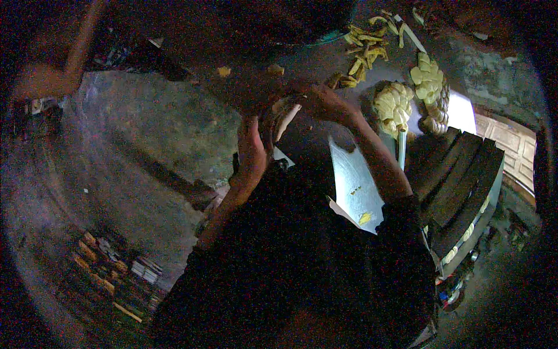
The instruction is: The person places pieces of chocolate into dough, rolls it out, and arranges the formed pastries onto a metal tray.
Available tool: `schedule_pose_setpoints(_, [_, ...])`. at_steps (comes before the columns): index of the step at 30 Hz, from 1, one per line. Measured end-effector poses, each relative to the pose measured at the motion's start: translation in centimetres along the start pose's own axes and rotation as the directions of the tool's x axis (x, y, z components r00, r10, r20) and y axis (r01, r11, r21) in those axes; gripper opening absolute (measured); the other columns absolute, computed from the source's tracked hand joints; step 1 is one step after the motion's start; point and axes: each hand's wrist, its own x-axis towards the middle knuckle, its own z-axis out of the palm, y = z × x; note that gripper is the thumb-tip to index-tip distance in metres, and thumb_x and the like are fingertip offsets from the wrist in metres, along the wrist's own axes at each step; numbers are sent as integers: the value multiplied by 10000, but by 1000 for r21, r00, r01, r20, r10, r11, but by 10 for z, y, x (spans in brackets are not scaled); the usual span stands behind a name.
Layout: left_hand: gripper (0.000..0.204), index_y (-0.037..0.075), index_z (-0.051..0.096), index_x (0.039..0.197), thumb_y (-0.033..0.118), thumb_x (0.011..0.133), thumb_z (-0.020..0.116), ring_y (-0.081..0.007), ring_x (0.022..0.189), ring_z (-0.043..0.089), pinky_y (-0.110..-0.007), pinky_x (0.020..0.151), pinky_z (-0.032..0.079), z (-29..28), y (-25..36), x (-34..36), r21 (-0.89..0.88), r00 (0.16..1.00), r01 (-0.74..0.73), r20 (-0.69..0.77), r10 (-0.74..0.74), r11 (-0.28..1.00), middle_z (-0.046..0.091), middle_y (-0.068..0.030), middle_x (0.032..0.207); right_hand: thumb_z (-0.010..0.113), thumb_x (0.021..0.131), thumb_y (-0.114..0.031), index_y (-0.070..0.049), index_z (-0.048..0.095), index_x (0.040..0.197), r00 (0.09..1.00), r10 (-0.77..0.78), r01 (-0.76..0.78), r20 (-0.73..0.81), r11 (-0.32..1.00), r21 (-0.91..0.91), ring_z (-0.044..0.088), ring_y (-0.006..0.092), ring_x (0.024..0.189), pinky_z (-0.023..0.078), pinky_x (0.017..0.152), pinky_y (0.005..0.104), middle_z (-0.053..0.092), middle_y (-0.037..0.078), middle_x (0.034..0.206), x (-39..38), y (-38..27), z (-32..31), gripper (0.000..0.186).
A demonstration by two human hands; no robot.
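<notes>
My left hand (253,148) comes up from below, its fingers curled round a pale, elongated piece (288,123) with a darker brown side. In the dim light I cannot tell its kind. My right hand (332,106) reaches in from the right with its fingers bent toward the upper end of that piece. Shadow hides its fingertips and anything they may grip. Right of my right hand lies a pale yellow cluster of banana-like fruit (393,106), with a second cluster (427,78) beyond it. Farther back are several loose yellow-green curved strips (366,49).
A large dark basin (273,23) stands at the far side. Another person's hand (46,81) shows at far left. Near my right forearm lies a bright sheet-like surface (357,186) with yellow bits. Dark slats (459,174) stand at right; wood pieces (96,270) lie at lower left.
</notes>
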Motion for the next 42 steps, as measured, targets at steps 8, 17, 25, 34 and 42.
schedule_pose_setpoints(8, [501, 24, 465, 1383, 217, 958, 645, -330, 1107, 578, -463, 901, 492, 25, -16, -13, -475, 848, 528, 337, -409, 704, 573, -218, 1211, 576, 839, 17, -65, 653, 1197, 872, -35, -68, -487, 979, -193, 594, 370, 1138, 462, 1019, 447, 646, 140, 1200, -68, 4, 9, 375])
schedule_pose_setpoints(17, [536, 70, 494, 1345, 301, 917, 719, -229, 857, 582, -359, 754, 547, 35, -70, -28, -94, 999, -6, 32, 9, 996, 430, -181, 1253, 595, 934, -245, -163, 490, 1439, 686, 372, -620, -626, 749, -235, 387, 351, 1417, 311, 1142, 541, 420, 79, 1545, -307, -49, 148, 522])
schedule_pose_setpoints(25, [472, 73, 545, 1301, 301, 919, 705, -244, 983, 552, -341, 753, 541, -29, -27, -104, 132, 947, -319, 0, 321, 939, 465, -163, 1229, 527, 827, -28, -233, 422, 1503, 741, 382, -595, -553, 755, -276, 247, 372, 1492, 252, 1178, 581, 237, 44, 1646, -326, -123, 226, 714])
schedule_pose_setpoints(34, [412, 82, 556, 1297, 270, 948, 669, -204, 844, 619, -344, 745, 539, -44, 14, -90, -169, 977, 151, 177, -121, 974, 578, -115, 1106, 499, 969, -79, 57, 543, 1284, 909, 405, 264, -101, -368, 891, 614, 328, 1192, 497, 1046, 398, 601, 231, 1309, -252, -144, 144, 346])
schedule_pose_setpoints(42, [309, 53, 597, 1235, 198, 966, 638, -198, 830, 628, -334, 774, 538, -58, -19, -31, -178, 990, 133, 75, -121, 975, 639, -112, 1013, 530, 874, -11, -1, 544, 1329, 743, 471, 354, -475, 325, 877, 638, 319, 1137, 490, 1019, 379, 630, 205, 1272, -98, -98, -12, 455])
